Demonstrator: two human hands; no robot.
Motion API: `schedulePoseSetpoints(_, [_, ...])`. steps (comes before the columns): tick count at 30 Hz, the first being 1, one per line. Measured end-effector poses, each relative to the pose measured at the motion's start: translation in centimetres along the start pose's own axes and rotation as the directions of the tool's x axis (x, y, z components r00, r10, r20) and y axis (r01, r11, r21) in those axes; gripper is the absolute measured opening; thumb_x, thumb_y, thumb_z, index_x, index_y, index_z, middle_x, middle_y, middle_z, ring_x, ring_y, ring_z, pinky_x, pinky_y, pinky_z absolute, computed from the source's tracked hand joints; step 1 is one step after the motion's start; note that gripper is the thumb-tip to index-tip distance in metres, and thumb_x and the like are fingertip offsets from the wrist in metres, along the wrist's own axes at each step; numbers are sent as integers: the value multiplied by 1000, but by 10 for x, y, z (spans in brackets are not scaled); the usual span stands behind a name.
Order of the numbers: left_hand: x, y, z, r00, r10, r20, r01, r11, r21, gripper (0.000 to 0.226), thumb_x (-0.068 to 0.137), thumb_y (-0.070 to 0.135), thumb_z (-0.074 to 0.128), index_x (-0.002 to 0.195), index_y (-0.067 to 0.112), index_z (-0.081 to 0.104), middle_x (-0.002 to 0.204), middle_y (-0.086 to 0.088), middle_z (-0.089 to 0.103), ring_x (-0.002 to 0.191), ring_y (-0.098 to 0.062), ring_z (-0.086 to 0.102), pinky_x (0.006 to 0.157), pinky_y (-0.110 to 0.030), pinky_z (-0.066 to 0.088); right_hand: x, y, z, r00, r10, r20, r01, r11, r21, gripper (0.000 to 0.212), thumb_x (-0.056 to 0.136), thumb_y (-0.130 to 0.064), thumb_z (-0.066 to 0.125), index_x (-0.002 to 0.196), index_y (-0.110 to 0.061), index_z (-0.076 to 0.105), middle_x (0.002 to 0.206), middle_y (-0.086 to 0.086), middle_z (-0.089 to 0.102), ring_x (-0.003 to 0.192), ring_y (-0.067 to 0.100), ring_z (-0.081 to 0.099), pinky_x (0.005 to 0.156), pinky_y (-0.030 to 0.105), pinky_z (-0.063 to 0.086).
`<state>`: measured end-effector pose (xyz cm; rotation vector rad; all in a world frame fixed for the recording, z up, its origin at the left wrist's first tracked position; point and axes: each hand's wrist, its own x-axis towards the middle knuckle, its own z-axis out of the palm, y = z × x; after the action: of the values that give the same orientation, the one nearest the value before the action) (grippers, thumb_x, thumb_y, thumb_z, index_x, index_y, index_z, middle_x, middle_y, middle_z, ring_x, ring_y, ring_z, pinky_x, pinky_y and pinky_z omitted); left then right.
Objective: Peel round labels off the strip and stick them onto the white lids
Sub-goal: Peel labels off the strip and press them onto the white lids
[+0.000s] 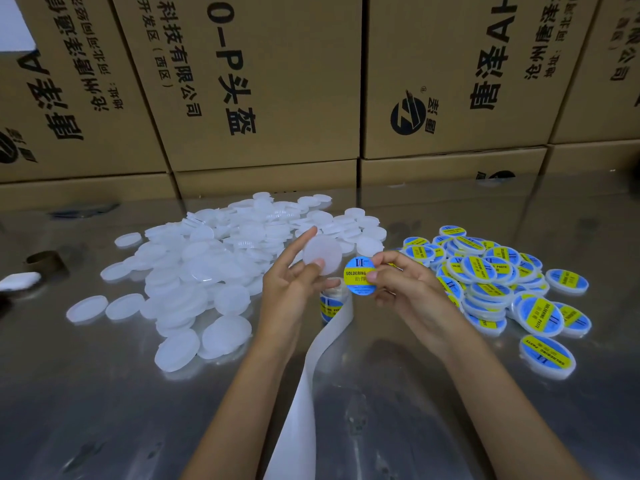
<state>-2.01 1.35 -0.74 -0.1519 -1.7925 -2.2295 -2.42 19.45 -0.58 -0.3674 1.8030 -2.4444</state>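
My left hand (pixel 294 285) holds a bare white lid (pixel 323 253) between thumb and fingertips above the table. My right hand (pixel 401 285) pinches a round blue and yellow label (pixel 358 276) at its right edge, just below and right of the lid. The label's upper left rim is close to the lid's lower edge; whether they touch I cannot tell. Under my hands lies the label roll (pixel 332 299), and its empty white backing strip (pixel 311 375) trails toward the near edge. A heap of bare white lids (pixel 214 265) lies to the left. Labelled lids (pixel 491 278) are piled on the right.
The work surface is a shiny metal table (pixel 104 393). Stacked cardboard boxes (pixel 263 84) form a wall along its far edge. A brown cardboard ring (pixel 45 262) and a white object (pixel 19 281) lie at the far left.
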Motion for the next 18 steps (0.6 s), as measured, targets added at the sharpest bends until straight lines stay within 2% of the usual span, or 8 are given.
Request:
schedulePoseSetpoints(2, [1,1,1,998,-46,32,48,998,-51,46,98,1,52,123,36,70,94,4,78,90,-26,76,77,-27,61,0,1,6,998,-36,-55,35,999,-8,14,86,1,66,88,-13,63,80,4,67,66,17,53,58,25,44])
schedulePoseSetpoints(5, [1,1,4,989,-123,82,131,987,-95,46,100,0,45,125,29,71,94,-11,72,92,-32,73,77,-31,61,-1,1,15,991,-89,-99,85,995,-43,15,81,-7,73,85,-16,62,76,2,66,65,17,52,59,27,41])
schedulePoseSetpoints(7, [0,1,7,980,-155,127,168,981,-99,44,101,3,43,126,26,70,103,-13,75,97,-33,73,82,-34,61,-2,0,19,985,-119,-124,112,992,-62,18,76,-15,78,82,-20,62,74,2,64,62,13,52,56,22,41])
schedulePoseSetpoints(9, [-2,1,9,968,-173,180,192,977,-95,41,102,6,42,130,23,67,110,-17,75,100,-30,73,90,-37,60,-2,1,21,975,-156,-159,141,985,-100,23,77,-13,81,77,-26,62,73,3,64,61,9,55,55,15,42])
schedulePoseSetpoints(11, [-2,1,12,960,-186,211,210,973,-99,41,102,6,42,131,21,65,111,-18,74,101,-28,73,90,-36,60,-1,2,22,967,-184,-178,161,977,-137,26,80,-10,79,74,-28,61,72,3,65,63,9,58,57,13,43])
schedulePoseSetpoints(14, [-2,0,14,955,-197,222,227,967,-117,40,101,4,43,127,22,67,112,-17,74,102,-27,73,84,-32,60,1,4,23,953,-228,-200,190,963,-192,24,80,-8,79,80,-22,59,71,2,67,69,12,60,62,15,46])
schedulePoseSetpoints(18, [-3,0,16,953,-212,214,244,960,-134,39,101,3,44,124,23,69,114,-15,74,102,-27,73,79,-30,60,1,5,24,932,-283,-227,230,945,-234,24,79,-6,79,82,-18,58,69,-3,66,66,8,58,61,15,46])
